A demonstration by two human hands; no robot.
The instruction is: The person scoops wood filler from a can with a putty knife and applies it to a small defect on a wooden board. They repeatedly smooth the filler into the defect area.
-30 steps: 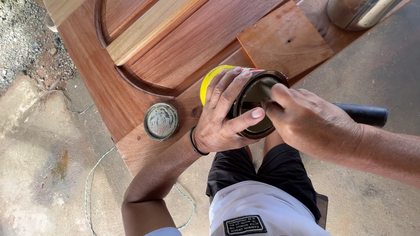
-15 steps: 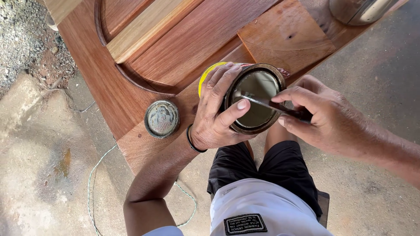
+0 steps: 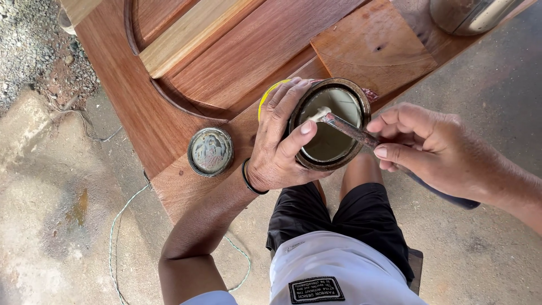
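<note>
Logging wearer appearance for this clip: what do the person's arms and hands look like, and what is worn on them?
Both forearms are bare, no gloves. The left hand has a thin dark band at the wrist; the right hand wears nothing visible. A light sleeve edge shows at the left upper arm.

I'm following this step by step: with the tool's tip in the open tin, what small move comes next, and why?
Probably lift the tool clear: its tip carries a pale blob over the tin, which the left hand steadies while the right hand holds the handle.
</note>
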